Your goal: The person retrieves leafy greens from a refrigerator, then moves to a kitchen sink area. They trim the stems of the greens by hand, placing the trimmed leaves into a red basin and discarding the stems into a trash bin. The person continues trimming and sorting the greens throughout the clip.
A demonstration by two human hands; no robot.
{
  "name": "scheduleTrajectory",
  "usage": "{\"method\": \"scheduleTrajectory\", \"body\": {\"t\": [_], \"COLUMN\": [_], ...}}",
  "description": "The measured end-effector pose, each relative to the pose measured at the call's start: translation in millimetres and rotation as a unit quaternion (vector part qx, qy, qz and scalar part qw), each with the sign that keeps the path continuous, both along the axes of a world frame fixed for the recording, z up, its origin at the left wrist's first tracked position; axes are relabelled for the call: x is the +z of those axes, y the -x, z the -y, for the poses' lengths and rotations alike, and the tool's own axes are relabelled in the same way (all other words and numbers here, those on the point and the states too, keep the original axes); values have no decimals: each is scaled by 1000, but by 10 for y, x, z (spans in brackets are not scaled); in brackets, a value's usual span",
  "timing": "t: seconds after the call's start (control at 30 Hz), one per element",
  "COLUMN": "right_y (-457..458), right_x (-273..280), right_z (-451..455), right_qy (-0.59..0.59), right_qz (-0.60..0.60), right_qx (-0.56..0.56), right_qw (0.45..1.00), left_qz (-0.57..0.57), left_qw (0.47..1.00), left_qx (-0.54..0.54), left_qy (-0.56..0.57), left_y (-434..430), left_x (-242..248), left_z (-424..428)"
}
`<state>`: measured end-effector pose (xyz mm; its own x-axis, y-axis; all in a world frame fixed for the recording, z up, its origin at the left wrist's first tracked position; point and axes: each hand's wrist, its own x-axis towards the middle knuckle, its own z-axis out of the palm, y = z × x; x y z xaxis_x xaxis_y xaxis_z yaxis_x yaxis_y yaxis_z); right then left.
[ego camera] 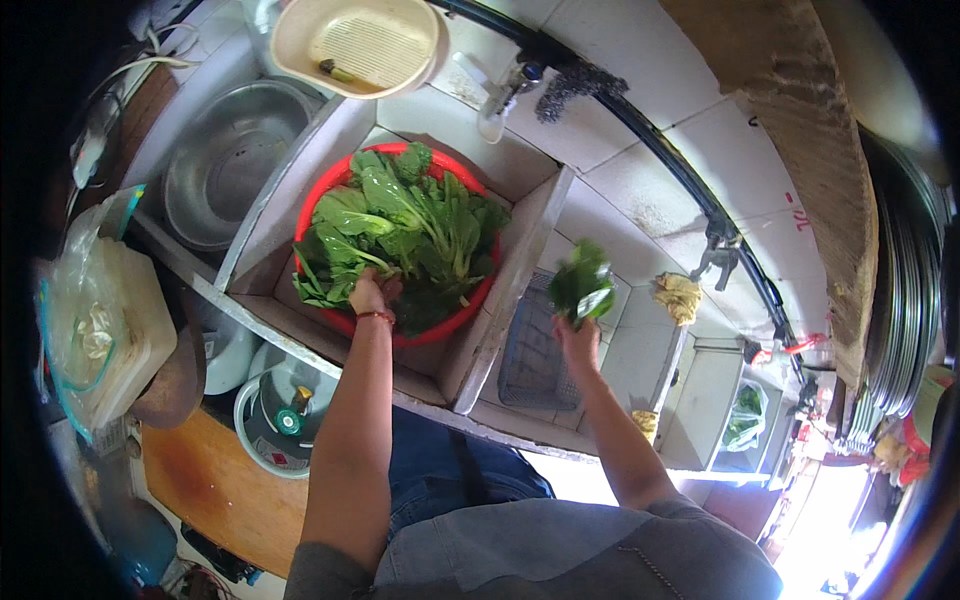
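A red plastic basin [304, 225] heaped with leafy greens [405, 217] stands in a tiled sink compartment. My left hand [373, 294] is in the greens at the basin's near edge, its fingertips partly hidden among stems, so its grip is unclear. To the right, my right hand [577, 341] holds a bunch of leafy greens [583, 281], somewhat blurred, above the adjoining compartment. Below that bunch, a grey plastic basket [536, 360] lies on the compartment's floor.
A metal bowl [225, 165] sits in the left compartment. Behind the red basin are a cream plastic tub [360, 45] and a faucet [510, 94]. Tiled dividers [517, 285] separate the compartments. Yellowish cloths [677, 298] hang at the right. A bucket [259, 442] stands below the sink's front edge.
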<state>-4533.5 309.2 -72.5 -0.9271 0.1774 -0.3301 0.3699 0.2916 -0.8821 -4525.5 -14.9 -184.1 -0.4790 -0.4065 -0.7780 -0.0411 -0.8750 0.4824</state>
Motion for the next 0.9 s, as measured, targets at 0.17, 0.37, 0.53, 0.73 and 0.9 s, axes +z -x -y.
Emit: {"method": "scheduleTrajectory", "body": {"t": [0.17, 0.37, 0.53, 0.73, 0.9], "right_y": [-585, -367, 534, 304, -88], "right_x": [-791, -1189, -1097, -1164, -1158], "right_z": [-224, 479, 478, 37, 172], "right_qy": [-88, -46, 293, -1, -365], "right_qz": [164, 269, 160, 137, 121], "right_qx": [90, -89, -398, -197, 102], "right_qw": [978, 958, 855, 971, 917], "left_qz": [-21, -25, -18, -39, -73], "left_qw": [999, 998, 997, 995, 988], "left_qx": [-34, -65, -78, -85, -127], "left_qy": [11, 1, -20, 31, 48], "left_y": [-25, -59, -79, -55, -41], "left_x": [114, 115, 127, 167, 187], "left_z": [-14, 14, 23, -15, -46]}}
